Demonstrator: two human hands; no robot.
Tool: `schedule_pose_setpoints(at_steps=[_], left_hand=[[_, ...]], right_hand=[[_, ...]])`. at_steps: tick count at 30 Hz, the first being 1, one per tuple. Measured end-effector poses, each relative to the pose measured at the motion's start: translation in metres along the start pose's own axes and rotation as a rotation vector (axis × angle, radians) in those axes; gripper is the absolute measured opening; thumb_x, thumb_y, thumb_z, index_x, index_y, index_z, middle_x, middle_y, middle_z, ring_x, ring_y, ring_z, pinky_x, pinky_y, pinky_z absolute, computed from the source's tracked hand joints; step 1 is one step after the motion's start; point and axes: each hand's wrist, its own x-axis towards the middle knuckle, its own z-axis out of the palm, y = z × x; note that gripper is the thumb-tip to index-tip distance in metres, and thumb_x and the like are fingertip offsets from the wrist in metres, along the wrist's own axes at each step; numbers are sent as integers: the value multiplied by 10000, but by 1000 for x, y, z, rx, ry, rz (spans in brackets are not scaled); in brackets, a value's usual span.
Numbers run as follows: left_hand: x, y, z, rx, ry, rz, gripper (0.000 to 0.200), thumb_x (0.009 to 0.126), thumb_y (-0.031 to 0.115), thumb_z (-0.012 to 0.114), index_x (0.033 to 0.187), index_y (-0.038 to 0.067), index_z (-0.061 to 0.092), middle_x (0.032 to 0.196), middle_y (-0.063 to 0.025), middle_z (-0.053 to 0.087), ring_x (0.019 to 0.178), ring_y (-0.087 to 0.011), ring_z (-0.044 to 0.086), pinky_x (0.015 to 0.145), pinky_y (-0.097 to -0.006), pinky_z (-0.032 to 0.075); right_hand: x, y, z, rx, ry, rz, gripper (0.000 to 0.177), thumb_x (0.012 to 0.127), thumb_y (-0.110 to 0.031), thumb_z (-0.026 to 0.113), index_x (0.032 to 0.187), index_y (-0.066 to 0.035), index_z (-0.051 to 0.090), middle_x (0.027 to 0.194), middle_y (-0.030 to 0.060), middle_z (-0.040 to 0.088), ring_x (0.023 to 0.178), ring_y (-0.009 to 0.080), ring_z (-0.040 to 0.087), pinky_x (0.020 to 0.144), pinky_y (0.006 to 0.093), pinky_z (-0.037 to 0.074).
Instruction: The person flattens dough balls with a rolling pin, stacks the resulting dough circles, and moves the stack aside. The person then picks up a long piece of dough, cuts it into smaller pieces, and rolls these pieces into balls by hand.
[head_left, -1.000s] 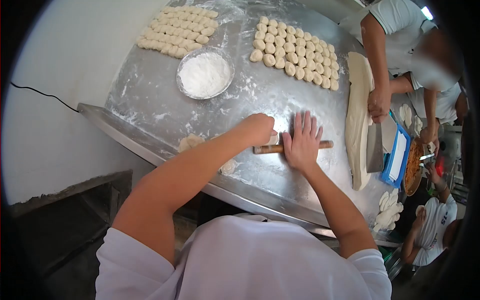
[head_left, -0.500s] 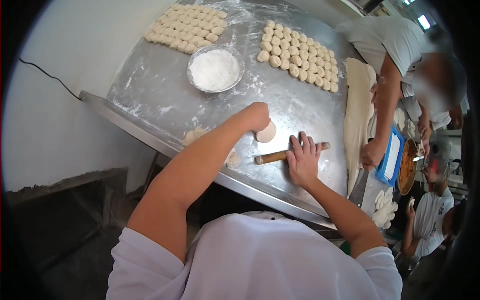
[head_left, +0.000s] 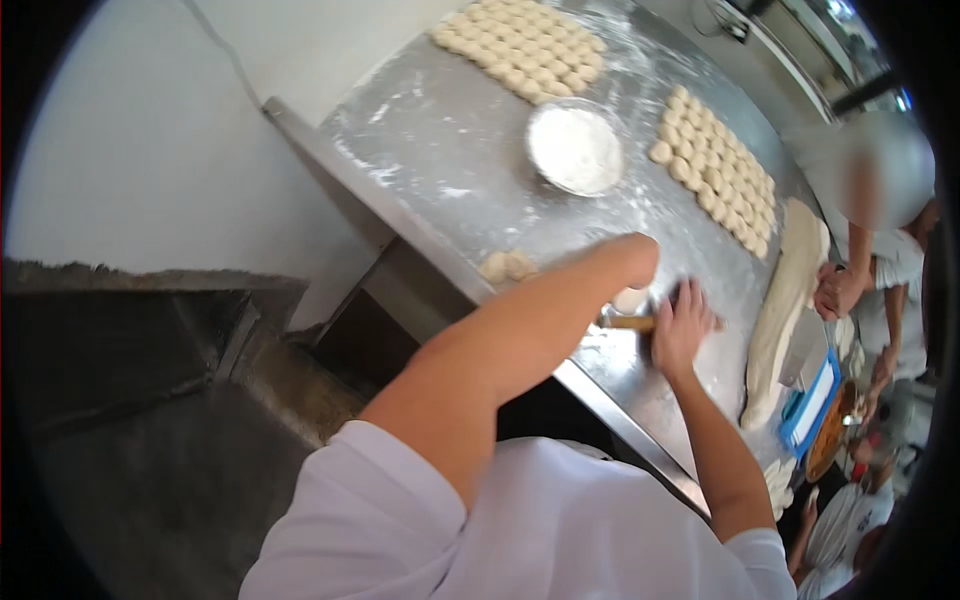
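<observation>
My left hand (head_left: pixel 637 262) is closed, its fingers curled down at the edge of a small flattened dough round (head_left: pixel 629 300), which is partly hidden below it. Beside it, my right hand (head_left: pixel 682 328) lies flat with fingers stretched over a wooden rolling pin (head_left: pixel 632 323). The pin's left end is close to the dough round. Some dough pieces (head_left: pixel 508 267) lie near the table's front edge, left of my left forearm.
A bowl of white flour (head_left: pixel 575 148) stands on the metal table (head_left: pixel 430 150). Behind it are dough-ball rows (head_left: pixel 520 48) and another batch (head_left: pixel 715 165). At right, a co-worker's hands (head_left: pixel 838 290) are by a long dough roll (head_left: pixel 785 310), a metal scraper (head_left: pixel 803 348) and a blue tray (head_left: pixel 812 405).
My view has swung left, so the table's things appear further right. My left hand stays at the dough round, my right on the pin. The co-worker's hand has left the blue tray's side.
</observation>
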Motion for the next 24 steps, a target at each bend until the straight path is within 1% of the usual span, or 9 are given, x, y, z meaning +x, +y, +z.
schedule_pose_setpoints(at_steps=[3, 6, 9, 10, 13, 17, 19, 21, 24], left_hand=[[-28, 13, -49, 32, -330, -32, 252, 817, 176, 786, 998, 5, 824, 1070, -227, 782, 1031, -348, 761, 905, -441, 597], [11, 4, -11, 179, -455, 9, 254, 883, 196, 743, 1058, 32, 826, 1129, -213, 780, 1078, -331, 755, 939, -462, 587], [-27, 7, -18, -28, -80, 15, 280, 927, 236, 707, 1117, 62, 817, 1185, -208, 767, 1115, -336, 743, 970, -476, 577], [-4, 6, 9, -115, 136, -213, 307, 932, 242, 690, 1167, 82, 804, 1215, -204, 759, 1124, -351, 739, 984, -467, 575], [-47, -3, -47, -70, 32, -58, 336, 904, 254, 698, 1110, 10, 801, 1179, -235, 760, 1104, -356, 745, 959, -467, 586], [-29, -36, -38, -73, -102, -154, 303, 855, 206, 732, 979, -63, 795, 1001, -242, 778, 923, -353, 778, 809, -456, 617], [-38, -50, -49, -210, -222, -218, 275, 832, 170, 744, 914, -89, 787, 903, -245, 775, 818, -347, 784, 722, -446, 624], [-24, -71, -36, -86, -230, -88, 232, 821, 115, 741, 891, -103, 778, 840, -253, 760, 726, -328, 772, 656, -427, 621], [-45, -56, -65, -146, -274, -88, 262, 829, 131, 747, 929, -110, 774, 900, -254, 769, 750, -330, 774, 682, -432, 623]], right_hand=[[-54, 15, -15, -99, -55, -135, 613, 1079, -363, 465, 1617, -75, 411, 1670, 254, 336, 1512, 474, 339, 1247, 653, 149], [-16, 6, -3, -63, -30, -65, 631, 1086, -392, 447, 1632, -80, 393, 1690, 262, 298, 1526, 471, 320, 1247, 649, 157], [79, -48, 3, -56, 22, 68, 704, 1086, -459, 461, 1643, -46, 345, 1717, 268, 246, 1532, 447, 331, 1251, 624, 195], [102, -62, 6, -23, 109, 97, 706, 1086, -460, 467, 1633, -27, 353, 1704, 271, 276, 1519, 446, 353, 1252, 612, 204], [132, -77, 10, 188, 214, 179, 663, 1092, -430, 469, 1587, 8, 406, 1654, 270, 374, 1484, 446, 400, 1253, 586, 225], [58, -52, 12, 180, 113, -5, 568, 1097, -367, 460, 1516, 15, 494, 1590, 245, 473, 1469, 442, 414, 1248, 593, 220], [13, -39, -8, 77, -1, -205, 535, 1070, -352, 479, 1512, -56, 529, 1616, 239, 428, 1473, 455, 384, 1247, 626, 177], [1, -22, -14, 20, -13, -356, 573, 1064, -384, 481, 1543, -69, 506, 1652, 242, 382, 1457, 476, 394, 1233, 623, 210], [47, -48, -5, 34, -5, -200, 625, 1063, -425, 478, 1575, -68, 467, 1677, 250, 346, 1444, 484, 405, 1216, 611, 248]])
